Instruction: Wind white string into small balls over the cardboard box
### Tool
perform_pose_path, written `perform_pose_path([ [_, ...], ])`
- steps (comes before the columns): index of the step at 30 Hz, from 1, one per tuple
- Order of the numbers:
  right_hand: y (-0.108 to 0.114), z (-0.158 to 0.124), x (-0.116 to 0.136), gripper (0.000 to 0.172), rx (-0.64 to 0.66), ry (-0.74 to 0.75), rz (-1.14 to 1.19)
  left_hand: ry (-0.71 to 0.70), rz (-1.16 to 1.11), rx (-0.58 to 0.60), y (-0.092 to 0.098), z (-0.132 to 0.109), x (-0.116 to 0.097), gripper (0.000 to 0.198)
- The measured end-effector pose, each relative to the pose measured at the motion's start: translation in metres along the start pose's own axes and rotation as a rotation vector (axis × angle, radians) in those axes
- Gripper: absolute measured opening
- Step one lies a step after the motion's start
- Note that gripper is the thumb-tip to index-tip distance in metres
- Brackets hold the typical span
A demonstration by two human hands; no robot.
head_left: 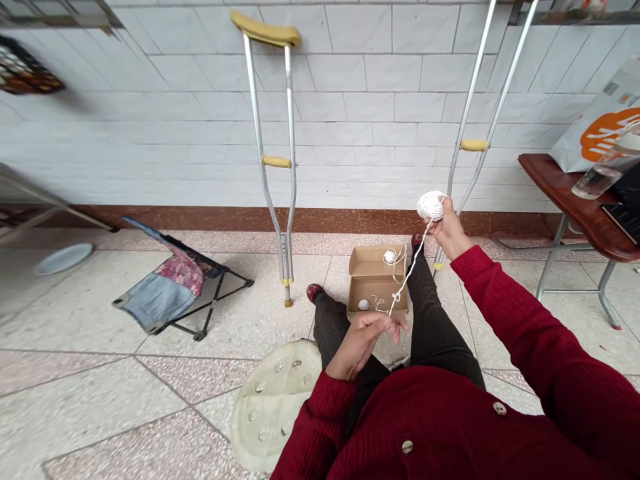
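A ball of white yarn (430, 206) is held up in my right hand (448, 227), its fingers wrapped round the near side. From it a strand of white yarn (412, 270) runs slanting down to my left hand (367, 339), which pinches it between thumb and finger. A small knot or loop shows in the strand just above the left fingertips. Between my feet lies an open cardboard box (357, 265). Inside it are a small white ball (389, 257) toward the back, another small white ball (364, 305) at the front, and loose white yarn.
One crutch (292, 133) leans on the tiled wall ahead; a second crutch (473, 145) leans to its right. At left stands a folding stool (173, 287). A pale round lid (250, 413) lies by my left leg. A brown table (565, 187) at right holds a bag and bottle.
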State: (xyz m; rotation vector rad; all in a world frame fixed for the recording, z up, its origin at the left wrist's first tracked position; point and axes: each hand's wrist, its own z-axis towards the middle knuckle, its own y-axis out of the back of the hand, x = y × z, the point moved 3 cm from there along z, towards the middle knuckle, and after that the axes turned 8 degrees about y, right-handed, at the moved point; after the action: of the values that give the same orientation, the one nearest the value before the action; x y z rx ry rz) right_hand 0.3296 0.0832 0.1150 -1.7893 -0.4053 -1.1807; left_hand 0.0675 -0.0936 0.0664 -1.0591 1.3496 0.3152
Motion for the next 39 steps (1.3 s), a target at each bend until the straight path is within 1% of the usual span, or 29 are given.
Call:
perform_pose_path([
  [1,0.005,0.005,0.001,0.032,-0.016,0.010,-0.035,0.005,0.003,-0.021,0.005,-0.006,-0.002,0.035],
  [3,0.016,0.015,0.006,0.028,-0.078,0.068,-0.113,-0.017,-0.007,-0.109,0.019,-0.019,-0.005,0.035],
  [5,0.027,0.024,0.011,0.024,-0.135,0.177,-0.219,-0.058,0.013,-0.219,0.038,-0.028,-0.006,0.035],
  [6,0.031,0.026,0.013,0.023,-0.144,0.227,-0.263,-0.063,0.064,-0.263,0.049,-0.030,-0.004,0.036],
  [8,0.034,0.026,0.012,0.023,-0.111,0.276,-0.312,-0.015,0.280,-0.348,0.074,-0.028,0.005,0.037],
  [9,0.034,0.022,0.010,0.023,-0.081,0.267,-0.319,0.027,0.442,-0.400,0.086,-0.023,0.010,0.036],
  [10,0.031,0.017,0.007,0.024,-0.045,0.245,-0.323,0.066,0.615,-0.470,0.098,-0.017,0.015,0.031],
  [11,0.028,0.011,0.004,0.025,-0.003,0.225,-0.334,0.068,0.755,-0.558,0.108,-0.010,0.018,0.026],
  [12,0.023,0.003,0.001,0.028,0.045,0.214,-0.357,0.050,0.848,-0.615,0.114,-0.001,0.019,0.025],
  [13,0.017,-0.006,-0.002,0.030,0.099,0.216,-0.392,0.023,0.892,-0.651,0.116,0.008,0.018,0.029],
  [14,0.011,-0.014,-0.004,0.033,0.153,0.229,-0.435,-0.017,0.898,-0.663,0.113,0.019,0.015,0.033],
  [15,0.005,-0.023,-0.006,0.035,0.206,0.251,-0.485,-0.054,0.873,-0.651,0.106,0.030,0.010,0.036],
  [16,-0.001,-0.031,-0.008,0.037,0.251,0.284,-0.542,-0.093,0.841,-0.629,0.095,0.042,0.003,0.039],
  [19,-0.017,-0.052,-0.009,0.042,0.355,0.430,-0.771,-0.254,0.732,-0.564,0.054,0.074,-0.027,0.045],
  [20,-0.021,-0.058,-0.008,0.043,0.380,0.488,-0.861,-0.292,0.666,-0.523,0.042,0.084,-0.036,0.047],
  [22,-0.028,-0.068,-0.006,0.044,0.422,0.596,-1.025,-0.342,0.489,-0.457,0.023,0.101,-0.049,0.047],
  [23,-0.030,-0.072,-0.005,0.044,0.439,0.638,-1.087,-0.350,0.431,-0.435,0.018,0.107,-0.052,0.046],
  [25,-0.033,-0.078,-0.004,0.045,0.468,0.704,-1.168,-0.336,0.386,-0.445,0.013,0.114,-0.054,0.045],
  [27,-0.034,-0.082,-0.004,0.045,0.488,0.759,-1.216,-0.296,0.442,-0.511,0.014,0.113,-0.053,0.043],
  [29,-0.033,-0.083,-0.004,0.045,0.498,0.790,-1.251,-0.270,0.521,-0.564,0.014,0.107,-0.053,0.031],
  [30,-0.033,-0.083,-0.005,0.046,0.503,0.791,-1.264,-0.277,0.554,-0.566,0.014,0.103,-0.054,0.023],
  [31,-0.032,-0.081,-0.006,0.045,0.512,0.782,-1.274,-0.293,0.570,-0.550,0.013,0.099,-0.056,0.023],
  [32,-0.031,-0.079,-0.007,0.045,0.525,0.767,-1.284,-0.307,0.565,-0.519,0.012,0.095,-0.057,0.028],
  [33,-0.030,-0.075,-0.009,0.045,0.538,0.748,-1.292,-0.307,0.540,-0.473,0.011,0.091,-0.059,0.033],
  [35,-0.027,-0.065,-0.012,0.044,0.548,0.692,-1.296,-0.240,0.436,-0.344,0.010,0.085,-0.059,0.035],
  [37,-0.019,-0.052,-0.016,0.042,0.514,0.559,-1.240,-0.128,0.302,-0.218,0.011,0.080,-0.055,0.036],
  [39,-0.010,-0.041,-0.021,0.037,0.464,0.323,-1.087,-0.044,0.229,-0.128,0.014,0.075,-0.048,0.038],
])
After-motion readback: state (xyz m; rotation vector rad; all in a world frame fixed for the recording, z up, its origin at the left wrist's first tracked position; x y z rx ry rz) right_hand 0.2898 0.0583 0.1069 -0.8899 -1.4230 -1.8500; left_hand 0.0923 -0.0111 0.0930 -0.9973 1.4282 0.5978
